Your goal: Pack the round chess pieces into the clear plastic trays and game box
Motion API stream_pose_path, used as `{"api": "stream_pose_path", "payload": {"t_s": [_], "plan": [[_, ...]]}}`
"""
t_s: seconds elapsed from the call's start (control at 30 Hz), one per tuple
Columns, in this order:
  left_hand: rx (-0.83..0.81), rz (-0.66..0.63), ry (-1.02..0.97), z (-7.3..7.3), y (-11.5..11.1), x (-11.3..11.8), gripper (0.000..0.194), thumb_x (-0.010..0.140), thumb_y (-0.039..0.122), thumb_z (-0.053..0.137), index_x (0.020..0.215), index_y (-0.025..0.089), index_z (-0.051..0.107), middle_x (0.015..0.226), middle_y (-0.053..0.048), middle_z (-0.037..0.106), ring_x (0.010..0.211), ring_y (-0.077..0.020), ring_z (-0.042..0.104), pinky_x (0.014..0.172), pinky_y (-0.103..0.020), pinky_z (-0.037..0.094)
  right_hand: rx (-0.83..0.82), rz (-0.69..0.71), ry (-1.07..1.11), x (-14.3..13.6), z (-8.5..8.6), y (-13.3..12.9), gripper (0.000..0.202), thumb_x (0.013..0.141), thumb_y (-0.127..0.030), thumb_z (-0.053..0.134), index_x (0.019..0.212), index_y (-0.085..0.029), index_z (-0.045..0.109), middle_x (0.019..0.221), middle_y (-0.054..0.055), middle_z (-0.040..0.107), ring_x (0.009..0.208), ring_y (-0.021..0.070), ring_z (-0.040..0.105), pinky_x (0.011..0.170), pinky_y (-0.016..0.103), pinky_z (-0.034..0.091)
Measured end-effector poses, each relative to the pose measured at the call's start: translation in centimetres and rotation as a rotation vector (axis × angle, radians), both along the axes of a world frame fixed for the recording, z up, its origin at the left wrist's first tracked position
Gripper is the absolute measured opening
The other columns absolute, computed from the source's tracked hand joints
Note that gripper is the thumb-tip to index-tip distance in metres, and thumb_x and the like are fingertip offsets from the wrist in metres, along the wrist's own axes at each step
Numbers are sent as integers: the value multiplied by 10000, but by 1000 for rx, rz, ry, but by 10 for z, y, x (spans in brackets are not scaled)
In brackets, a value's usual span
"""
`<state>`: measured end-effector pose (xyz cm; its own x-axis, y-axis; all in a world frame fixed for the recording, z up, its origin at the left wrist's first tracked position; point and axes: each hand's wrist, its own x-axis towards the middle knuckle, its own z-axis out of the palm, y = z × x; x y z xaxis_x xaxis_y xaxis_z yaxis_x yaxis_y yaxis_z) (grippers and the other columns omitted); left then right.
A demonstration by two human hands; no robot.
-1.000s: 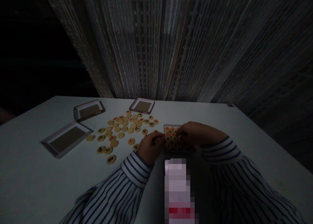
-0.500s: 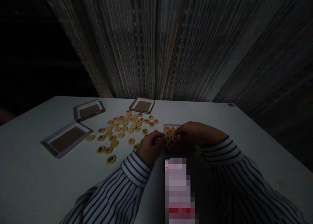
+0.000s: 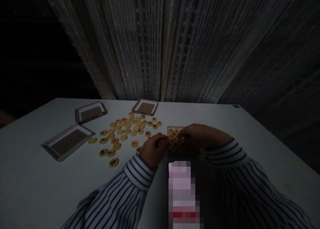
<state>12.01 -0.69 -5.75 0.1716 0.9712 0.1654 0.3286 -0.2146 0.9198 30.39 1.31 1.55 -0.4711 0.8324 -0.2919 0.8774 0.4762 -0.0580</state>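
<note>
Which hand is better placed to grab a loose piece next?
Probably the left hand: it sits close beside the loose pieces, while the right hand is over the box, farther from them.

Probably a dim home room: striped curtain (image 3: 155, 45) behind a white table (image 3: 260, 142).

Table (image 3: 255, 145): smooth, matt top, laminate-like. Pieces (image 3: 116, 146) on table: look wooden, smooth, low sheen; could be plastic, can't tell. Trays (image 3: 71, 143) toward table's far left: card-like, matt inside. Curtain (image 3: 150, 49) behind table: cloth, rough ribbed weave, faintly glossy threads. Sleeves (image 3: 117, 192) over table: matt woven cloth.
</note>
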Motion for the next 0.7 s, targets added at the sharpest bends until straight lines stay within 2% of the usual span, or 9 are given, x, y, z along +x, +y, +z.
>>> {"api": "stream_pose_path", "payload": {"t_s": [0.17, 0.3, 0.43, 0.7], "plan": [[20, 2, -7, 0, 0, 0, 154, 701, 249, 532, 766, 163, 641, 681, -33, 655, 619, -144, 593, 558, -242, 475, 47, -29, 44, 4, 8, 0, 312, 733, -197, 426, 971, -208, 628, 883, 67, 657, 740, 171, 583, 610, 270, 396], [68, 40, -28, 3, 0, 0, 128, 693, 237, 524, 695, 165, 629, 638, -13, 638, 587, -126, 573, 539, -221, 460, 222, -56, 71, 5, 18, -2, 257, 765, -205, 407, 894, -181, 628, 856, 66, 649, 754, 169, 567, 624, 262, 376], [26, 87, -72, 3, 0, -1, 122, 671, 251, 539, 682, 158, 616, 578, -2, 612, 539, -118, 549, 505, -214, 441, 382, -51, 120, 5, 25, -6, 258, 788, -218, 384, 902, -175, 612, 883, 59, 643, 800, 179, 563, 656, 266, 372], [65, 96, -76, 9, -5, 1, 100, 649, 261, 567, 659, 164, 590, 556, 9, 575, 507, -102, 506, 486, -200, 408, 448, -34, 169, 3, 33, -11, 255, 811, -245, 390, 920, -175, 610, 891, 50, 649, 790, 166, 569, 660, 256, 367]]}}
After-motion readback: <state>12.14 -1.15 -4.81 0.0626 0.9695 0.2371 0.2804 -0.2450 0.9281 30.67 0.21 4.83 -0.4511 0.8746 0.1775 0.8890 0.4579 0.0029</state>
